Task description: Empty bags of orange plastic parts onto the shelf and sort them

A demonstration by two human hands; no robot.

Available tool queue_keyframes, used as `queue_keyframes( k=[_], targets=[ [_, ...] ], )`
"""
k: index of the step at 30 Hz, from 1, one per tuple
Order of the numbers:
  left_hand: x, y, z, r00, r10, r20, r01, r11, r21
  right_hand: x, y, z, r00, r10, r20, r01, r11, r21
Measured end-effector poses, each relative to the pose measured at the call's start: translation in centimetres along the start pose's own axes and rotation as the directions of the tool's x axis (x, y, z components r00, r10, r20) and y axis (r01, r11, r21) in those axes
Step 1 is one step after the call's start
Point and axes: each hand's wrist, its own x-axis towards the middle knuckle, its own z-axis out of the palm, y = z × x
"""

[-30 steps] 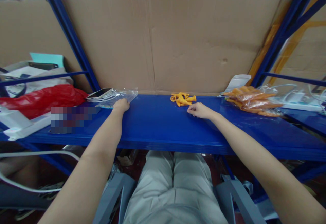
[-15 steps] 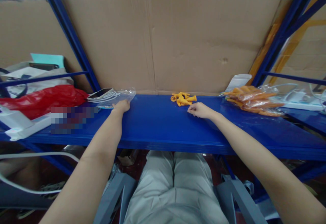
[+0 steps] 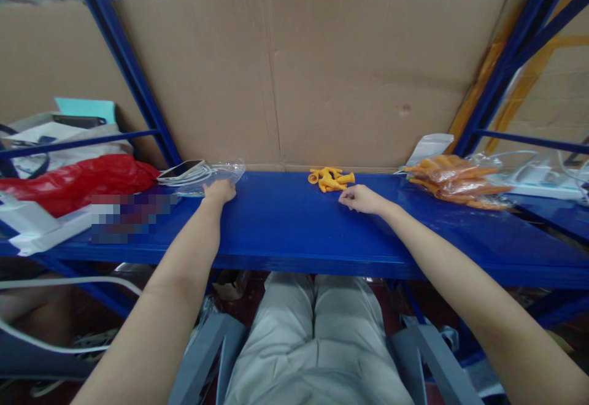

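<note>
My left hand [image 3: 220, 191] rests palm down at the near edge of a clear plastic bag [image 3: 235, 170]. Its back faces me and its fingertips are hidden, so whether it grips the bag does not show. To the right, my right hand [image 3: 360, 199] lies on the blue tabletop [image 3: 280, 227] with its fingers curled in and nothing visible in them. Just beyond those fingers, slightly left, is a small heap of yellow-orange plastic pieces [image 3: 330, 180], several tangled together; one shows a round, hollow end.
At the right lie clear bags of orange pieces [image 3: 453, 181]. A phone [image 3: 183, 169] with a coiled white cable, a red plastic bag [image 3: 87, 178] and a white power strip [image 3: 55, 230] are on the left. A cardboard panel [image 3: 350, 73] stands along the back between blue posts.
</note>
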Motion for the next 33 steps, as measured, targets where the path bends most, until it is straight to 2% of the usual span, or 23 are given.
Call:
queue_keyframes(
  k=[2,4,5,8,12,14,17,19,20,21,23,27,33],
  targets=[
    [-0.2,0.1,-0.2,1.0,0.007,-0.003,-0.007,1.0,0.013,0.2,0.2,-0.5,0.998,0.02,-0.056,-0.023,0.998,-0.053],
    [-0.4,0.1,-0.4,1.0,0.009,-0.01,-0.008,1.0,0.02,0.2,1.0,-1.4,0.976,0.08,-0.204,-0.106,0.987,-0.117],
    [-0.4,0.1,-0.5,1.0,0.01,-0.014,-0.01,1.0,0.021,0.2,1.5,-2.1,0.941,0.124,-0.315,-0.174,0.975,-0.135],
    [-0.6,0.1,-0.6,1.0,0.013,-0.025,-0.013,1.0,0.022,-0.7,3.8,-4.4,0.76,0.291,-0.582,-0.432,0.895,-0.115],
    [-0.9,0.2,-0.8,1.0,0.006,-0.025,-0.005,0.999,0.034,-2.5,6.5,-6.6,0.57,0.368,-0.734,-0.61,0.788,-0.079],
    [-1.0,0.3,-1.0,1.0,0.005,-0.021,-0.005,0.999,0.046,-3.3,7.1,-6.9,0.44,0.384,-0.812,-0.643,0.766,0.013],
    [-1.1,0.4,-1.2,1.0,0.02,-0.021,-0.019,0.998,0.057,-3.7,7.5,-6.9,0.235,0.4,-0.886,-0.626,0.759,0.177],
    [-1.2,0.4,-1.2,0.999,0.043,-0.028,-0.041,0.997,0.069,-3.7,7.8,-6.8,0.128,0.459,-0.879,-0.62,0.729,0.29],
    [-1.2,0.4,-1.2,0.998,0.057,-0.032,-0.054,0.996,0.076,-3.6,8.0,-6.8,0.091,0.508,-0.856,-0.625,0.699,0.349],
    [-1.2,0.3,-1.2,0.997,0.072,-0.036,-0.069,0.994,0.083,-3.6,8.2,-6.9,0.072,0.567,-0.821,-0.629,0.665,0.404],
    [-1.3,0.3,-1.1,0.994,0.098,-0.042,-0.094,0.992,0.09,-3.6,8.5,-7.1,0.072,0.668,-0.74,-0.624,0.609,0.489],
    [-1.3,0.2,-1.0,0.993,0.112,-0.049,-0.107,0.99,0.09,-3.9,8.7,-7.1,0.083,0.729,-0.68,-0.583,0.588,0.56],
    [-1.5,0.4,-1.0,0.99,0.114,-0.078,-0.109,0.992,0.067,-4.0,9.2,-6.6,-0.012,0.735,-0.677,-0.502,0.581,0.64]
  ],
)
